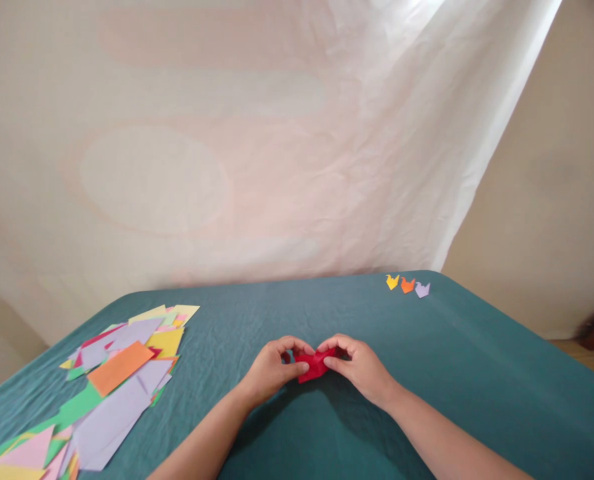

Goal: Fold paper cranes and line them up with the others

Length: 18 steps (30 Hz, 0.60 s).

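Left hand (271, 368) and right hand (363, 370) pinch red paper (315, 366) short of the table's (477, 380) far edge, seemingly shaping 1 bird like the 3 birds (407, 286) by its far right corner, next needing light, even creasing

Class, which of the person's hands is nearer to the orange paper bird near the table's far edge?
Right. The right hand is left of the orange paper bird, closer to the person; the left hand is farther left, also closer to the person.
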Motion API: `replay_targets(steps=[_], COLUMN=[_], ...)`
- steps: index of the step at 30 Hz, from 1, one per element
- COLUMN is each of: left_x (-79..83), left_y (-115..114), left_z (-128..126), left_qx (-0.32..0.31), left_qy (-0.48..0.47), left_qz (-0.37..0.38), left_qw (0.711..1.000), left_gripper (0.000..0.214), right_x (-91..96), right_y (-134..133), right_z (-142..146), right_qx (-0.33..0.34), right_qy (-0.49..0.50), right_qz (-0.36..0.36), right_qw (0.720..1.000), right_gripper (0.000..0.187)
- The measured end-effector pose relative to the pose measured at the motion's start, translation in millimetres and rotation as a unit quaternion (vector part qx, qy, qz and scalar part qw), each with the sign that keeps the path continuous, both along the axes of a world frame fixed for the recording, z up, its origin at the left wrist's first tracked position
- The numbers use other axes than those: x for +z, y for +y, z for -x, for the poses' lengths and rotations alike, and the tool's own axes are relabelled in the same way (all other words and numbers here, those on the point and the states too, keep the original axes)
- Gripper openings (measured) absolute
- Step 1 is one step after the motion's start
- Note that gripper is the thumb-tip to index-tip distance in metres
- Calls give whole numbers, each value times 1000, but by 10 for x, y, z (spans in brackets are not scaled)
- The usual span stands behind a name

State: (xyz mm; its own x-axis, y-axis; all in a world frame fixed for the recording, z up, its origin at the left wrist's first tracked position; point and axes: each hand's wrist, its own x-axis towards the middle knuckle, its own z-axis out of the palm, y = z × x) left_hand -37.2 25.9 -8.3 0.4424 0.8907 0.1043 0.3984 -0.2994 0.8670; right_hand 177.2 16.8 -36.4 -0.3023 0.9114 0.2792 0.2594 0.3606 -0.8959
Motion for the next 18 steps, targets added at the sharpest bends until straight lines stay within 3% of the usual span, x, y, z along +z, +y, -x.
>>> replay_targets(steps=[7, 14, 18], left_x=[-20, 72, 52], left_y=[13, -24, -50], left_z=[7, -10, -46], left_qx=[10, 13, -1], left_qy=[-16, 25, 36], left_qz=[1, -80, -82], left_qw=[1000, 996, 996], left_gripper=[20, 18, 21], right_x=[-20, -62, -77], right_y=[27, 34, 42], right_z=[-5, -8, -4], right_qx=[-18, -32, -40], right_qy=[2, 2, 1], right_qz=[0, 3, 5], right_qw=[1000, 999, 999], right_gripper=[16, 15, 16])
